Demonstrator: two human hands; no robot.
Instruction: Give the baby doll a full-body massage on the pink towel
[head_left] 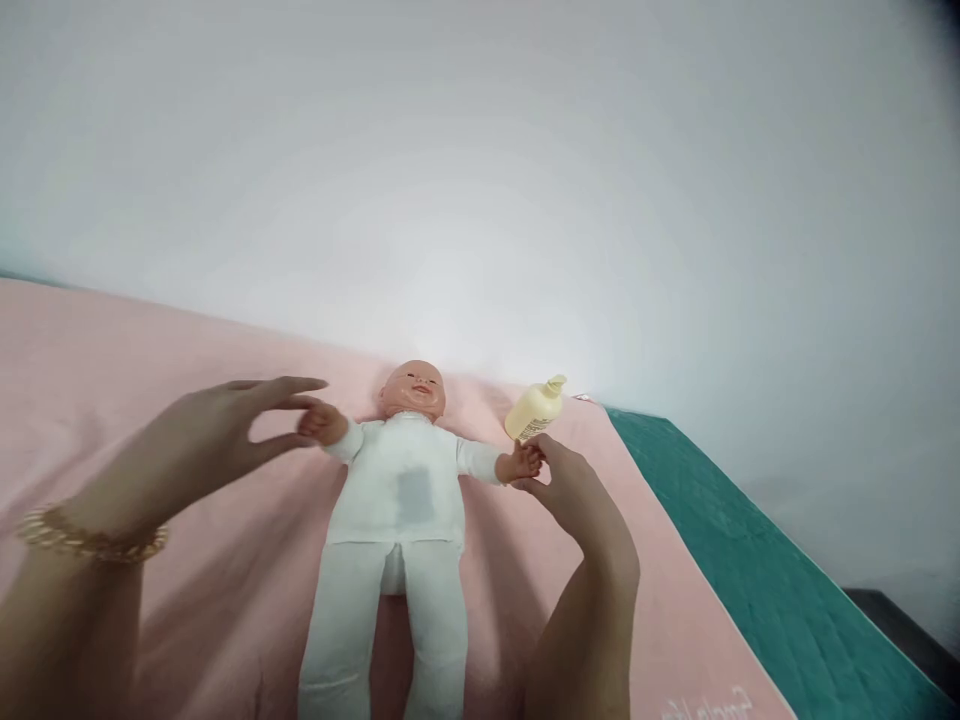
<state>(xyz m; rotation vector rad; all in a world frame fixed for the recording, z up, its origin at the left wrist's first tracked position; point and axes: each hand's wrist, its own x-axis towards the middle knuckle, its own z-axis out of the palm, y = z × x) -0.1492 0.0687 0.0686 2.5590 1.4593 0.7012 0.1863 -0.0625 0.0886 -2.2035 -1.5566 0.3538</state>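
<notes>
A baby doll (397,490) with a hard head and a white cloth body lies on its back, arms out to both sides. My left hand (202,440), with a beaded bracelet at the wrist, has its thumb and a finger about the doll's small hand on the left; the index finger stretches out above it. On the other side, my right hand (574,490) pinches the doll's other hand between thumb and fingers. Just beyond my right fingers stands a pale yellow pump bottle (534,410), tilted in view.
Under the doll spreads a pink sheet (247,590) with some folds and shadows. Along the right runs a green padded surface (735,530). A pale wall (480,200) rises behind, and a dark edge (900,630) shows at the far right.
</notes>
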